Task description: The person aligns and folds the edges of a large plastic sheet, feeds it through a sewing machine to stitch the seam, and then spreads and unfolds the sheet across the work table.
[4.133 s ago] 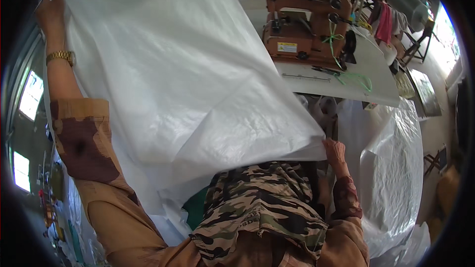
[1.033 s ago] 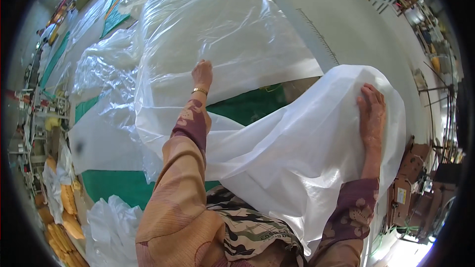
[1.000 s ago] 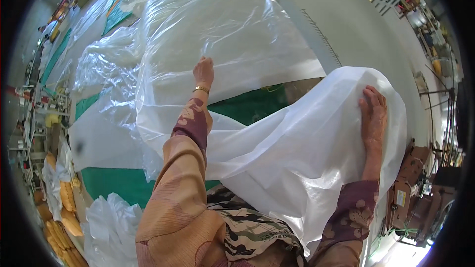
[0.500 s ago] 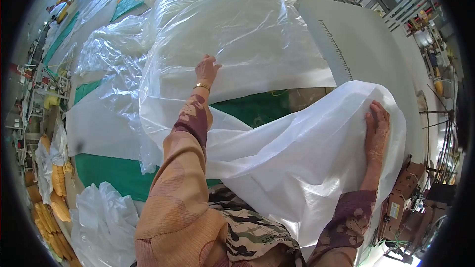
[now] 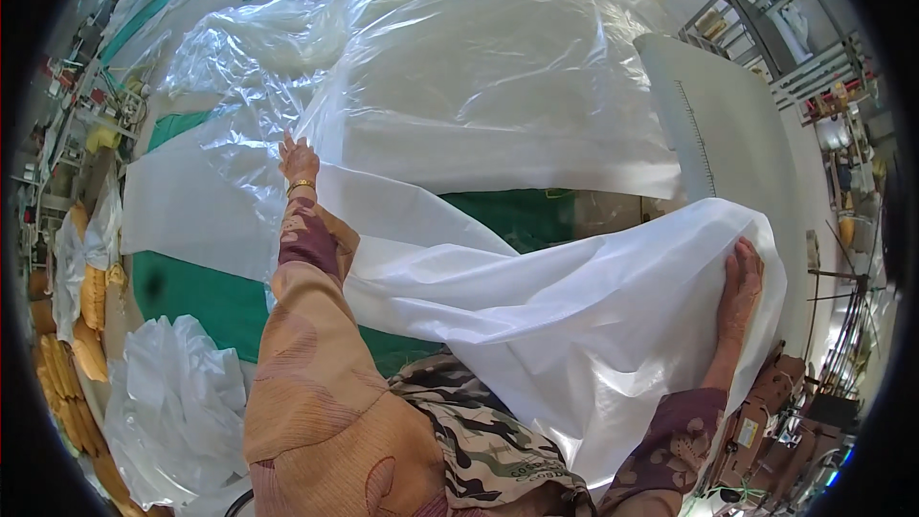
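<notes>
My left hand (image 5: 300, 163) reaches out at the left, at the edge of a clear plastic film (image 5: 258, 86), where the film meets a white sheet (image 5: 412, 191). Its fingers point away from me and look stretched and slightly apart; whether a bit of film is between them is hard to see. My right hand (image 5: 739, 297) rests on the near right part of the same white sheet, fingers laid along its surface near the right edge. Between both hands the sheet hangs in loose folds. Beyond it, more clear film covers a broad, pale stack (image 5: 507, 67).
Green cloth (image 5: 196, 297) shows under the sheets. A grey board with a ruler scale (image 5: 718, 124) lies at the right. Crumpled white plastic (image 5: 177, 402) sits at lower left, beside yellow bundles (image 5: 67, 388). A brown machine (image 5: 766, 412) stands at lower right; a metal rack (image 5: 756, 19) is far right.
My left hand has moved left and slightly nearer, from above the covered stack to the film's left side. The right hand stays on the white sheet. The whole view has shifted a little.
</notes>
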